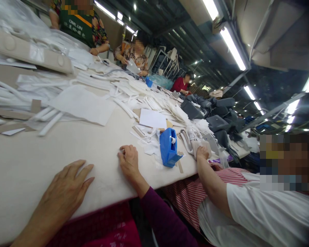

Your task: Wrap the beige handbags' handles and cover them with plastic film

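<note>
My left hand (69,185) lies palm down on the pale table (100,144), its fingers stretched out and a little apart, holding nothing. Farther right, my right hand (129,161) rests on the tabletop with loosely bent fingers, and nothing shows in it. Just beyond it stands a blue tape dispenser (168,149), the thing nearest to that hand. Scraps of white paper (150,145) lie beside the dispenser. A white sheet stack (152,118) sits behind it. In front of my left hand is a flat white sheet (83,104) over white tubes (50,123).
Piled white strips and wrapping cover the table's far side, with a beige padded piece (32,51) at left. Dark grey bags (218,113) heap up at right. A co-worker in a striped apron (185,195) sits close on my right; several others work across the table.
</note>
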`<action>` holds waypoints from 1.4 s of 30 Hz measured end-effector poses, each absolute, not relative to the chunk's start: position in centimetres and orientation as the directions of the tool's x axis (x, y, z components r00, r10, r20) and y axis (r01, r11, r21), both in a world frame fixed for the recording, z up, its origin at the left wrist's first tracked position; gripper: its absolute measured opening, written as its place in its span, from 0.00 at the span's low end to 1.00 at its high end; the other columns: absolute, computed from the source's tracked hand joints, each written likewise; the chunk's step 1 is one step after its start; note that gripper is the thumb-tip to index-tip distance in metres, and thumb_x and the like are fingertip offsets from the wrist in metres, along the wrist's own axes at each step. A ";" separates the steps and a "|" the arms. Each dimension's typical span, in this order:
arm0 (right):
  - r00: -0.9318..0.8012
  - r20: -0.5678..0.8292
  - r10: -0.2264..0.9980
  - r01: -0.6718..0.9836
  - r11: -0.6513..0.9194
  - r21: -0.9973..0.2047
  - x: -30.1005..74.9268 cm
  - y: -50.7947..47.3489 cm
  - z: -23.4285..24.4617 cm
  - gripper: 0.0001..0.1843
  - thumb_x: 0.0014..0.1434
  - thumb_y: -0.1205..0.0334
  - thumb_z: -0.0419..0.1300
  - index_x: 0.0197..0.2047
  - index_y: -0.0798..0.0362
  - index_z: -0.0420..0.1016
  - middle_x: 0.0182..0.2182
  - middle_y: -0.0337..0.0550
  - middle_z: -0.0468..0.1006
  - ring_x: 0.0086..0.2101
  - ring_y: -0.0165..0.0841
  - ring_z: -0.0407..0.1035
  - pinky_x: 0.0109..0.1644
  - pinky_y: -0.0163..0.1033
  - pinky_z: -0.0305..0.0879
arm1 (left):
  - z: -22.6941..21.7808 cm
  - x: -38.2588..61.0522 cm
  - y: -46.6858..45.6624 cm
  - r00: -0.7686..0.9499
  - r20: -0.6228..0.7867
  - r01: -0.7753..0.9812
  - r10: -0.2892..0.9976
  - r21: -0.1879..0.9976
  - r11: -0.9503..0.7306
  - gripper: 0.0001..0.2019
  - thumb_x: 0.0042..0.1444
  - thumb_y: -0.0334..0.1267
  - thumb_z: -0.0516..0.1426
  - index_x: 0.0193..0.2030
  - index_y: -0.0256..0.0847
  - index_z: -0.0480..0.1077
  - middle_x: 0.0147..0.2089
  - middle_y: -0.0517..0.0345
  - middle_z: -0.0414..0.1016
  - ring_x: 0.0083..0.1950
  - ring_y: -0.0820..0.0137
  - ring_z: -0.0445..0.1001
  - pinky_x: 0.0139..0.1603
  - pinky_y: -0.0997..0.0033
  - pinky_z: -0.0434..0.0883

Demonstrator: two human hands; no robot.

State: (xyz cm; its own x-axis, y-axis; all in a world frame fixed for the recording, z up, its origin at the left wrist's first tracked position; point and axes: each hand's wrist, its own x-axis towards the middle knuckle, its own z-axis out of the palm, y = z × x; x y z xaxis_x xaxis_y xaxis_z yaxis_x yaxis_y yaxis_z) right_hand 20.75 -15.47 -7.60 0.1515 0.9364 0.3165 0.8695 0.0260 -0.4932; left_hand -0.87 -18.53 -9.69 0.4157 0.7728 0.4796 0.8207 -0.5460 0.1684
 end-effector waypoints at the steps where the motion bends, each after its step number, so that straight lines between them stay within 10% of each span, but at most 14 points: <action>1: 0.153 0.320 0.935 0.868 0.027 -0.495 20.7 -15.5 -7.6 0.09 0.60 0.66 0.60 0.45 0.50 0.71 0.41 0.42 0.72 0.43 0.38 0.63 0.48 0.42 0.59 | -9.8 -0.9 -18.5 0.417 0.485 0.820 0.769 0.164 -0.548 0.24 0.66 0.45 0.41 0.53 0.33 0.70 0.57 0.37 0.67 0.56 0.49 0.67 0.53 0.49 0.68; 42: 0.164 0.322 0.933 0.884 0.006 -0.468 20.5 -15.5 -7.2 0.09 0.59 0.65 0.60 0.45 0.49 0.71 0.42 0.42 0.73 0.44 0.38 0.64 0.49 0.42 0.60 | -11.2 -1.2 -17.5 0.402 0.527 0.819 0.749 0.159 -0.551 0.23 0.64 0.44 0.43 0.50 0.33 0.73 0.55 0.36 0.69 0.53 0.50 0.69 0.50 0.52 0.69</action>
